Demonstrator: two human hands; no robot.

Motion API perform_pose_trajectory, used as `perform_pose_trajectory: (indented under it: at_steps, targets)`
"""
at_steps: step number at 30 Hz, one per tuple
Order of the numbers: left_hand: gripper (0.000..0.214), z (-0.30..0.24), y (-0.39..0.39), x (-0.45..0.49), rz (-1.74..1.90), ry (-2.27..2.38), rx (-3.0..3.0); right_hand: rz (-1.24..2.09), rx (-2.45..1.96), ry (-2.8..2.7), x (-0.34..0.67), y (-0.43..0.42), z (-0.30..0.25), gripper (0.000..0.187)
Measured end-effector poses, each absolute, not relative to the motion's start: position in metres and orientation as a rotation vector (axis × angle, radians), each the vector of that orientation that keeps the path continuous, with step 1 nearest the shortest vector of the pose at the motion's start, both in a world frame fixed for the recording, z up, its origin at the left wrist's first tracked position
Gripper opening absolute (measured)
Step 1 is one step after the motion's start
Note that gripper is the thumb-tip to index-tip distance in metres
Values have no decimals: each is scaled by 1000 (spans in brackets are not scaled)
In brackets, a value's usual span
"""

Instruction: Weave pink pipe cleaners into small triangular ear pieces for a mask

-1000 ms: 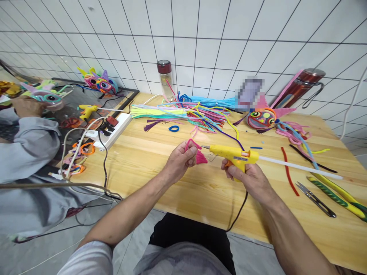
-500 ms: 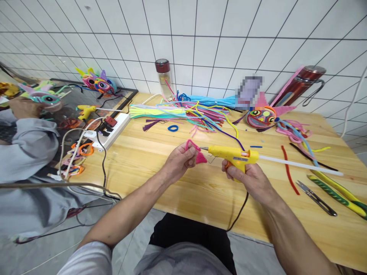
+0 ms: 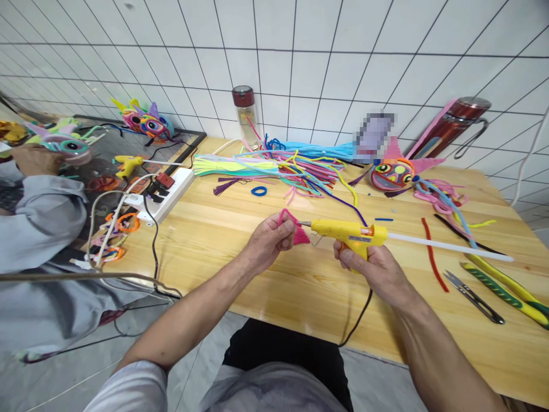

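Pinched in my left hand point(image 3: 274, 234) is a pink pipe-cleaner piece point(image 3: 302, 235), with a loop above my thumb and a ridged flat part below. My right hand point(image 3: 364, 263) is wrapped round the handle of a yellow hot glue gun point(image 3: 338, 229). Its metal nozzle points left and meets the pink piece near my left fingertips; whether glue is coming out is too small to see. A long white glue stick point(image 3: 450, 246) juts from the gun's back. Behind my hands lie bundled pipe cleaners point(image 3: 240, 167) and a small blue ring point(image 3: 258, 191).
A colourful fish figure point(image 3: 391, 174) sits at the back right, near a red thermos point(image 3: 454, 129). Thread snips point(image 3: 474, 297) and green-yellow pliers point(image 3: 501, 289) lie on the right. To the left are a white power strip point(image 3: 171, 197) and a co-worker's grey sleeve point(image 3: 47, 217).
The nozzle and pink piece hold almost the same place. My right hand has barely shifted, and the view has tilted very slightly.
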State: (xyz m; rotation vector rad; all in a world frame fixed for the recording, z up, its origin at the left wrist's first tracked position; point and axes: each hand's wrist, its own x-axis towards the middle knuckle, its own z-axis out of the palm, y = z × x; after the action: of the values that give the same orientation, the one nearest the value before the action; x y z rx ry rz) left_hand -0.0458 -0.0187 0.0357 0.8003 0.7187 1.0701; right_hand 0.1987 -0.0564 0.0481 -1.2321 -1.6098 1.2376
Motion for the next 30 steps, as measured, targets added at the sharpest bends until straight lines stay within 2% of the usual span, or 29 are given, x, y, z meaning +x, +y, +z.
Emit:
perform_pose_trajectory:
  at_steps: [30]
  targets:
    - [64,33,-18,-47,1071,700,797,1261,-1238,-1634,201,-57,46,44]
